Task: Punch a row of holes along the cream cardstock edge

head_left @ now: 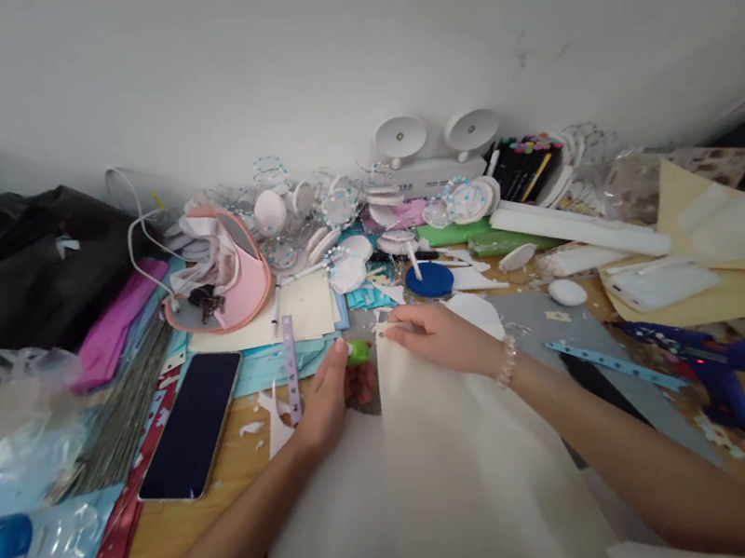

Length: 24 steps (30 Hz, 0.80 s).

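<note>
My left hand [333,389] is closed around a small bright green object [357,351]; its kind is not clear, and the fingers hide part of it. Just to the right, my right hand [428,336] pinches the top left corner of a large cream-white sheet [436,458], with a beaded bracelet on the wrist. The sheet hangs down toward me between my forearms, over another pale sheet [333,521]. A lilac ruler [291,367] lies beside my left hand. Beyond my right hand sits a round blue lid-like piece [429,279].
A phone [192,427] lies at left near a pink visor [239,286]. A blue glue gun [720,375] with a red light rests at right, near a blue strip [616,363]. White discs, beaded rings and markers [529,169] crowd the wall side.
</note>
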Tool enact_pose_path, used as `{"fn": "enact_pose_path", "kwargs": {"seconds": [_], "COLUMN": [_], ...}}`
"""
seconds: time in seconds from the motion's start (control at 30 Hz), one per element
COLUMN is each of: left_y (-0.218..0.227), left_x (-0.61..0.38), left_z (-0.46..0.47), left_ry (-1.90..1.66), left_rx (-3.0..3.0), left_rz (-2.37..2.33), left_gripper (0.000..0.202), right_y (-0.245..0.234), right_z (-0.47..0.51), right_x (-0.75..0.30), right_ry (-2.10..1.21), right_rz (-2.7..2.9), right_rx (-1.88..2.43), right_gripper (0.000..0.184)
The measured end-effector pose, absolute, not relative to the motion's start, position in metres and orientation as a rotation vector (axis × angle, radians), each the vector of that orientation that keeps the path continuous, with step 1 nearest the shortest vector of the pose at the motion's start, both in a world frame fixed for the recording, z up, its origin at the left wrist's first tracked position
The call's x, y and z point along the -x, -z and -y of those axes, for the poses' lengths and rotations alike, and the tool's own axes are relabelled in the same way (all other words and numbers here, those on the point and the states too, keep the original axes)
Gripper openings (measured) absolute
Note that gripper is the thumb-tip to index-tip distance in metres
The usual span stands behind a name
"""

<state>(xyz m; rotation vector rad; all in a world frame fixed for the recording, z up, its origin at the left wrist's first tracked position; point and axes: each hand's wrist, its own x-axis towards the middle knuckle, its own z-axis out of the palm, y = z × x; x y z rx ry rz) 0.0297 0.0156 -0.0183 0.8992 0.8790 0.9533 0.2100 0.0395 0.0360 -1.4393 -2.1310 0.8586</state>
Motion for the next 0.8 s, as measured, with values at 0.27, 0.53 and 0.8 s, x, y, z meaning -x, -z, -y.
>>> {"fn": "enact_pose_path", "kwargs": {"seconds": [0.27,0.53,0.8], "left_y": [0.016,0.012,0.012], "left_x": [-0.029,-0.025,-0.023], "left_z": [-0.012,-0.009,-0.005], "left_ry": [-0.946,-0.924,-0.983], "left_rx": [-0.964,-1.074,-1.386], "left_rz": [-0.884,-0.878,-0.879], "left_gripper": [0.044,0.033,0.026], "right_y": [-0.039,-0.043,-0.043], "right_z": [-0.040,-0.034,-0.020], "right_x": [-0.197,-0.197,-0.204], "right_ry": [-0.668,-0.607,-0.780], "right_rz": [2.217,2.259,2.101], "right_rx": [1.468,1.340,1.180], "right_gripper": [0.022,0.014,0.007]}}
